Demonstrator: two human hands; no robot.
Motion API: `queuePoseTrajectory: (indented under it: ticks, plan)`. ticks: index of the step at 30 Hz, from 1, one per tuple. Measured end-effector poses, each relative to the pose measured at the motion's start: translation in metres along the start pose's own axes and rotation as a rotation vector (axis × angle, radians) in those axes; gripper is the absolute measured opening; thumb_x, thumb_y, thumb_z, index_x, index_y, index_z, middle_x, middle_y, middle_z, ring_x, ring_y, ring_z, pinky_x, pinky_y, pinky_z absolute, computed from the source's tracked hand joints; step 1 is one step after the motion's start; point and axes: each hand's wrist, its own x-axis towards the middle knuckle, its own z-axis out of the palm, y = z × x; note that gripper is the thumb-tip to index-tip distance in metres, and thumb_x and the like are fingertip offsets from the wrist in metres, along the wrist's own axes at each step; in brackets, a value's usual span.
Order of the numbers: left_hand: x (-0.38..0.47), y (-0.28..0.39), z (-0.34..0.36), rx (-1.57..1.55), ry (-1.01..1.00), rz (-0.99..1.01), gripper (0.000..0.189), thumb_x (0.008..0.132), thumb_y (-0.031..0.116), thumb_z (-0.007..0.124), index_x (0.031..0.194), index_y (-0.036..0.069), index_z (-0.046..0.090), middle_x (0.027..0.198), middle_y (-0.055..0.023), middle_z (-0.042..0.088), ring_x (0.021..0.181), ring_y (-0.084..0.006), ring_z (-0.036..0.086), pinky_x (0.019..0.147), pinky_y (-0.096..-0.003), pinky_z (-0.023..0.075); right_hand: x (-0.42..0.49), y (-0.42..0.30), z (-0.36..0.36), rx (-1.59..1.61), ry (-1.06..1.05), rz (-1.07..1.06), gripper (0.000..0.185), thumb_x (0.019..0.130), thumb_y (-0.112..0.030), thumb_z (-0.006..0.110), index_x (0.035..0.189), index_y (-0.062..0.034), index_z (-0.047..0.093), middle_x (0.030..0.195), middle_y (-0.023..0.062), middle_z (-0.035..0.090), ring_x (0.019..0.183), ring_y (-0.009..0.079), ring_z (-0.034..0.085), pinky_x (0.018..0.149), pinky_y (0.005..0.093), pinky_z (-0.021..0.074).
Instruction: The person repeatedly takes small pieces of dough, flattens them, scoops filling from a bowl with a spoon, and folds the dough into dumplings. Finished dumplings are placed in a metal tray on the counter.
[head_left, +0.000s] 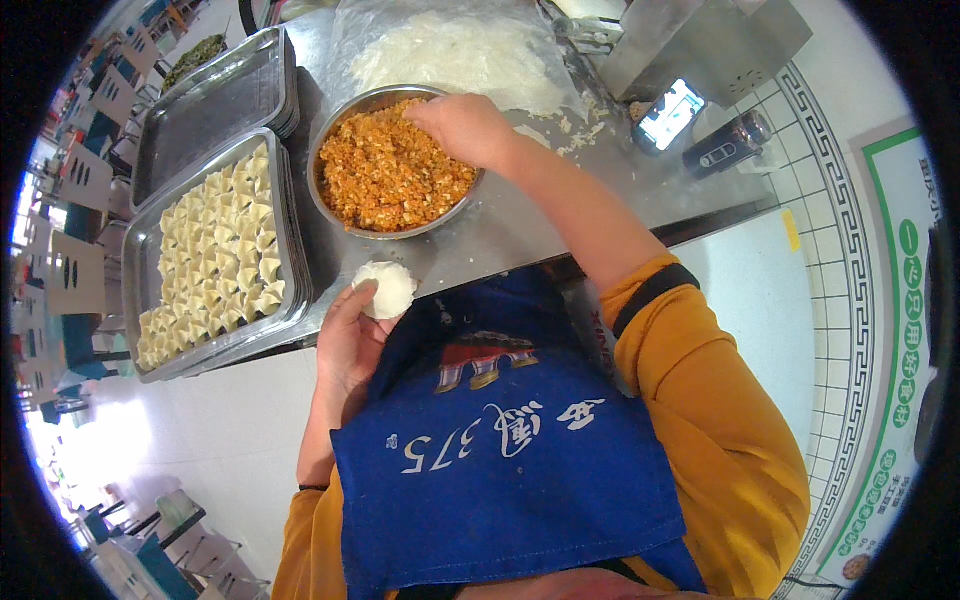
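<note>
A round white dough wrapper (390, 291) rests on the fingers of my left hand (351, 341), with the thumb on its edge. That hand is by the front edge of the steel table (517, 225). My right hand (466, 129) reaches over the far right rim of a round metal bowl (397, 235). Its fingertips are at the crumbly orange filling (390, 176), and whether they grip any is hidden. Left of the bowl, a metal tray (148, 274) carries rows of folded dumplings (221, 240); it tops a stack of trays.
Behind the dumplings stands another stack of metal trays (217, 120). Clear plastic (457, 64) covers pale dough pieces at the back. Dough scraps (581, 135) lie nearby. A lit phone (671, 116), a dark cylindrical device (727, 144) and a steel appliance (705, 49) stand right.
</note>
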Motion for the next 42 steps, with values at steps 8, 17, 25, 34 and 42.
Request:
queuePoseTrajectory:
  ticks: [8, 17, 25, 34, 42]
  plan:
    - [0.006, -0.005, -0.002, -0.046, -0.037, -0.002, 0.035, 0.103, 0.011, 0.049, 0.132, -0.010, 0.051, 0.126, -0.0230, 0.065, 0.116, -0.0317, 0.067, 0.099, -0.0403, 0.0571, -0.057, -0.007, -0.034, 0.040, 0.117, -0.249, 0.031, 0.091, -0.016, 0.058, 0.120, -0.0184, 0.069, 0.098, 0.0084, 0.074, 0.087, 0.0299, 0.071, 0.071, 0.0427, 0.0568]
    - [0.005, -0.006, 0.001, -0.038, -0.109, -0.008, 0.036, 0.103, 0.012, 0.052, 0.133, -0.009, 0.051, 0.129, -0.0229, 0.064, 0.119, -0.0325, 0.065, 0.101, -0.0430, 0.0561, -0.031, 0.003, -0.004, -0.146, -0.150, 0.145, 0.031, 0.090, -0.016, 0.058, 0.119, -0.0118, 0.068, 0.096, 0.0110, 0.073, 0.087, 0.0323, 0.070, 0.071, 0.0430, 0.0561]
    - [0.002, -0.001, 0.011, 0.050, -0.068, 0.023, 0.036, 0.106, 0.015, 0.049, 0.134, -0.008, 0.051, 0.128, -0.0211, 0.064, 0.117, -0.0299, 0.066, 0.099, -0.0402, 0.0574, -0.089, -0.025, -0.028, 0.100, 0.041, -0.091, 0.038, 0.089, -0.010, 0.058, 0.126, -0.0074, 0.064, 0.100, 0.0127, 0.072, 0.086, 0.0325, 0.070, 0.069, 0.0443, 0.0556]
    - [-0.001, 0.003, 0.018, 0.038, -0.092, -0.012, 0.036, 0.106, 0.016, 0.050, 0.134, -0.007, 0.050, 0.126, -0.0210, 0.065, 0.115, -0.0298, 0.067, 0.097, -0.0403, 0.0589, -0.099, -0.052, -0.027, 0.090, 0.009, -0.193, 0.041, 0.089, -0.009, 0.058, 0.129, -0.0084, 0.062, 0.094, 0.0112, 0.070, 0.080, 0.0321, 0.069, 0.066, 0.0433, 0.0553]
    - [-0.006, 0.011, 0.023, 0.027, -0.096, 0.030, 0.035, 0.105, 0.012, 0.049, 0.134, -0.006, 0.051, 0.128, -0.0205, 0.065, 0.116, -0.0292, 0.067, 0.098, -0.0396, 0.0583, -0.112, -0.034, -0.028, 0.158, 0.227, -0.003, 0.038, 0.092, -0.011, 0.057, 0.130, -0.0063, 0.061, 0.091, 0.0121, 0.069, 0.079, 0.0343, 0.068, 0.064, 0.0450, 0.0536]
